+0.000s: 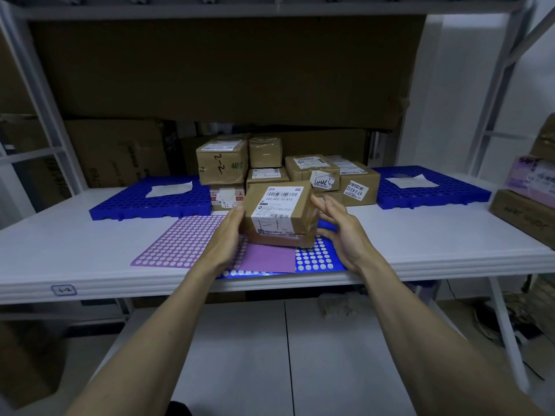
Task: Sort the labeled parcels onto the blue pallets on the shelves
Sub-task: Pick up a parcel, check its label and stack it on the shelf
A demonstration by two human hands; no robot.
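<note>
A small brown parcel (277,214) is held up over the front of the white shelf (75,244), above a purple dotted sheet (183,241) and a blue dotted sheet (315,258). It is nearly cube-shaped, so no long axis stands out. Its white shipping label (276,211) faces the person, barcode at the top, the whole box tipped slightly so the top leans away.

The left hand (225,235) presses flat against the parcel's left side, fingers curled around it. The right hand (339,226) is spread open at the right side, fingertips just at the box; I cannot tell whether it bears weight.

Behind stands a cluster of stacked parcels (285,172). A blue pallet (153,201) lies to the left and another blue pallet (429,187) to the right, each carrying a white paper.
</note>
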